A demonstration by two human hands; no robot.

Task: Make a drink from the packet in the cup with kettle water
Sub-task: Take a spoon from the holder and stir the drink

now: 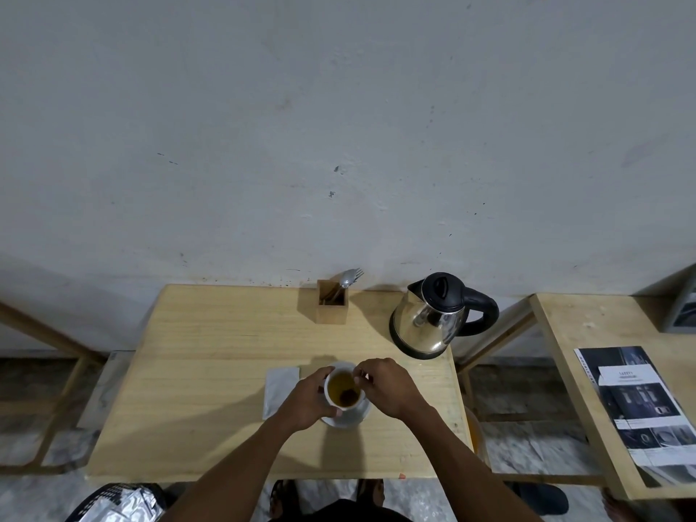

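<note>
Left hand (309, 399) wrapped round cup (344, 389) of amber liquid; right hand (388, 386) pinching something thin at rim, on table (211, 352).

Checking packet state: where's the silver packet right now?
In the head view the silver packet lies flat on the wooden table, just left of the cup and partly under the left hand.
</note>
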